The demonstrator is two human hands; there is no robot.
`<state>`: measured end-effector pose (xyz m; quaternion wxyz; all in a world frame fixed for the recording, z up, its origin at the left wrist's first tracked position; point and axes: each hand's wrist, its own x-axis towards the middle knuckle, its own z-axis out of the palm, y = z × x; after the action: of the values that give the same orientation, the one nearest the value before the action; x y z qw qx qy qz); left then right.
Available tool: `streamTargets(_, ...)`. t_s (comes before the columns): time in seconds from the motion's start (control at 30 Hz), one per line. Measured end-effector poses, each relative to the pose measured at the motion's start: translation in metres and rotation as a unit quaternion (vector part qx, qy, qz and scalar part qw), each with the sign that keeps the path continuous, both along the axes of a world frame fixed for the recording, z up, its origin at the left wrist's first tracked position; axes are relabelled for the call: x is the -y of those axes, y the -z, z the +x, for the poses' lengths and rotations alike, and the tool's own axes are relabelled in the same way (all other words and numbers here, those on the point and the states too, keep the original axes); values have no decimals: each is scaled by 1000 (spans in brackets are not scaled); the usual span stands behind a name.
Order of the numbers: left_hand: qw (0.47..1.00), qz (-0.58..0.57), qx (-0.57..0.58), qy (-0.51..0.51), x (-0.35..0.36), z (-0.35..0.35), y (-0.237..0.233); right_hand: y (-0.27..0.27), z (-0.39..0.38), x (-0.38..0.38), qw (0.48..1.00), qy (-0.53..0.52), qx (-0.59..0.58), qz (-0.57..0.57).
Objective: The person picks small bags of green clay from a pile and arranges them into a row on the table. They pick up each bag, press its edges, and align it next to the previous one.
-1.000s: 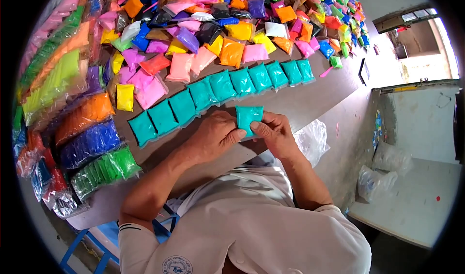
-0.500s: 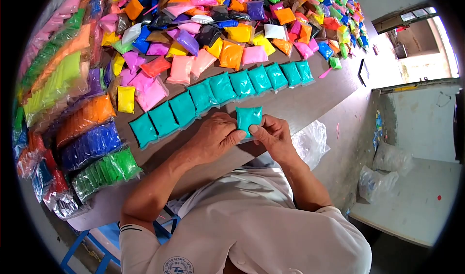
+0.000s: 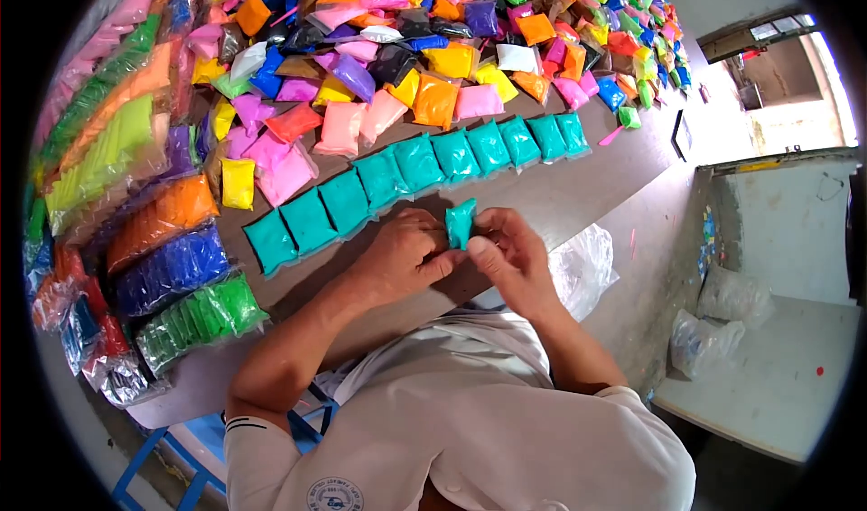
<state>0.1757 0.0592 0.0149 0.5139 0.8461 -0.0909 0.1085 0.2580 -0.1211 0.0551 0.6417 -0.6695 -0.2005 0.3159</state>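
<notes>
Between my two hands a small teal packet [image 3: 461, 223] is held up, turned partly edge-on. My left hand [image 3: 414, 254] pinches its left side with thumb and curled fingers. On its right side, my right hand [image 3: 511, 254] has closed fingers, with the thumb at the packet's lower edge. Just beyond the hands, a slanting row of teal packets [image 3: 417, 163] lies flat on the brown table [image 3: 578, 190], side by side.
A large heap of many-coloured packets [image 3: 436, 102] covers the far side. Stacked packets in clear bags, green [image 3: 203, 321] and blue [image 3: 173, 272] among them, stand at left. A crumpled clear plastic bag [image 3: 585, 272] lies right of my right hand.
The held teal packet has turned from facing the camera broadly to a narrower, tilted view. My right hand's fingers have shifted around its edge.
</notes>
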Motion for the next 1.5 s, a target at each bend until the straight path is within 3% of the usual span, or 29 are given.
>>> streamTargets(0.07,1000,21,-5,-1,0,-1,4,-2,-5,-13,1000,-5,-3,-15)
streamTargets(0.17,999,42,-3,-3,-1,-3,6,14,-2,-14,995,-17,83,-58)
streamTargets(0.23,998,47,36,5,-3,-1,-1,18,5,-9,999,17,-14,-37)
streamTargets(0.33,998,-57,10,27,-4,0,-3,7,19,-6,991,39,-116,56)
streamTargets(0.4,998,-57,-7,29,-4,0,-6,8,29,-1,982,34,-162,96)
streamTargets(0.77,999,0,38,-22,4,-2,0,7,13,-6,987,-68,-142,40)
streamTargets(0.87,1000,6,0,0,0,-1,-1,23,13,-3,994,-32,-94,52)
streamTargets(1.03,998,-64,-12,2,-6,2,2,28,8,-8,970,55,-204,120)
streamTargets(1.17,999,-33,-8,7,-6,1,-2,10,4,-15,956,80,-237,155)
streamTargets(1.23,999,-35,36,-20,0,0,1,19,3,-11,956,78,-236,156)
streamTargets(1.5,999,-32,-31,17,-7,2,-1,8,12,0,976,-42,-205,58)
